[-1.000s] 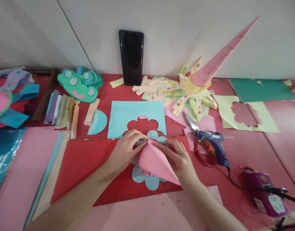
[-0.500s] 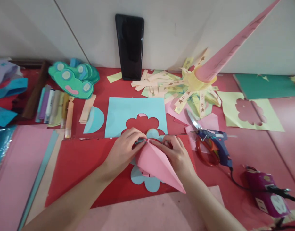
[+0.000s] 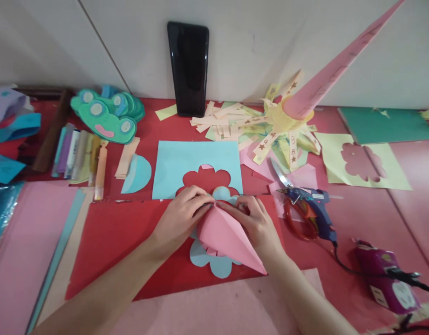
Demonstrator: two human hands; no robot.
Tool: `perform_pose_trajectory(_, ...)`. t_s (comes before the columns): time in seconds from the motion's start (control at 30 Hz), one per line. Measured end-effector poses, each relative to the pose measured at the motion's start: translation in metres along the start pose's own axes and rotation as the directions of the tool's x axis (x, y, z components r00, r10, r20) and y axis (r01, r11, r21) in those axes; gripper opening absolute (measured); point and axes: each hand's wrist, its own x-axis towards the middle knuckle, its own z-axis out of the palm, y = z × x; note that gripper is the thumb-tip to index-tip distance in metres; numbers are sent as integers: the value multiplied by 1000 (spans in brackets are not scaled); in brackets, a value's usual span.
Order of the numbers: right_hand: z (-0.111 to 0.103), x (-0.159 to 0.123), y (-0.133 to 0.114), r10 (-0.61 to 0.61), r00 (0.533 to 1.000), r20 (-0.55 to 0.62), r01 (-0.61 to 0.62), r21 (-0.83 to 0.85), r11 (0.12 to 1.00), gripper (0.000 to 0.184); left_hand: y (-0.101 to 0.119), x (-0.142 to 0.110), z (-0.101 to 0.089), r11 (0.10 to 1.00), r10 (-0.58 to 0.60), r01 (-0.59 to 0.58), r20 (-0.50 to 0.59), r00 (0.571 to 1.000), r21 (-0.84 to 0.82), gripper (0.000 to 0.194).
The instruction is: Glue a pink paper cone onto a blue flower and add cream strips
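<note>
A pink paper cone (image 3: 231, 235) lies tilted over a light blue paper flower (image 3: 221, 266), its tip pointing down and right. Slits show along the cone's lower rim. My left hand (image 3: 186, 211) pinches the cone's upper edge from the left, fingers closed. From the right, my right hand (image 3: 258, 221) presses its closed fingers on the same edge, very near the left fingertips. Beneath the flower is a red board (image 3: 123, 242). The exact contact between cone and flower is partly hidden by my fingers.
Beyond the board lies a blue sheet (image 3: 172, 163) with a flower-shaped hole. To the right are a glue gun (image 3: 314, 197), scissors (image 3: 300, 221) and a purple power socket (image 3: 385, 277). A phone (image 3: 188, 70) leans on the wall; markers (image 3: 74, 151) lie left.
The cone's tip has shifted slightly up and left. Both hands stay at the cone's upper edge, the left fingers moving only slightly.
</note>
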Motion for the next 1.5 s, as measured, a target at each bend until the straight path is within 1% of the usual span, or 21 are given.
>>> perform_pose_trajectory(0.17, 3, -1, 1, 4, 1000, -14, -4, -11, 1000, 43, 1, 1, 0, 1000, 9, -9, -4, 1000, 29, 22)
perform_pose_trajectory(0.3, 1, -1, 0, 11, 1000, -2, -11, 1, 1000, 44, 2, 1, -1, 998, -17, 17, 0, 1000, 61, 22)
perform_pose_trajectory(0.47, -2, 0, -1, 17, 1000, 13, -17, 0, 1000, 46, 3, 1, -1, 1000, -10, 9, 15, 1000, 20, 26)
perform_pose_trajectory(0.63, -3, 1, -2, 21, 1000, 21, -20, -3, 1000, 46, 2, 0, 1, 1000, 1, -1, 1, 1000, 15, 25)
perform_pose_trajectory(0.7, -2, 1, -2, 20, 1000, 20, -20, 0, 1000, 46, 1, 0, 2, 998, 35, -35, -4, 999, 48, 25)
perform_pose_trajectory(0.87, 0, -1, -1, 13, 1000, 14, -13, 10, 1000, 46, -2, -2, 5, 969, 153, -149, -3, 988, 197, 25)
perform_pose_trajectory(1.0, 1, -1, 0, 11, 1000, 2, -11, 7, 1000, 46, -3, -2, 4, 935, 192, -193, 30, 981, 297, 23)
perform_pose_trajectory(1.07, 1, -1, 0, 17, 1000, 2, -17, 3, 1000, 48, -2, -1, 3, 943, 173, -176, 34, 984, 284, 24)
perform_pose_trajectory(1.1, 0, -1, -1, 21, 1000, 5, -21, 4, 1000, 48, -1, 0, 2, 957, 147, -150, 32, 989, 247, 25)
perform_pose_trajectory(1.2, -1, 0, -2, 28, 1000, 15, -28, 16, 999, 47, -1, 3, 0, 995, 31, -29, -21, 999, 91, 25)
perform_pose_trajectory(1.27, -2, 0, -3, 29, 999, 22, -30, 28, 999, 46, -1, 4, -2, 999, -21, 23, -60, 998, 36, 23)
perform_pose_trajectory(1.33, -2, 0, -3, 31, 999, 20, -31, 35, 999, 46, -2, 5, -2, 999, -23, 26, -78, 997, 32, 23)
perform_pose_trajectory(1.5, -3, 0, -2, 29, 999, 19, -29, 20, 999, 48, -2, 5, -2, 998, -41, 44, -53, 998, 44, 22)
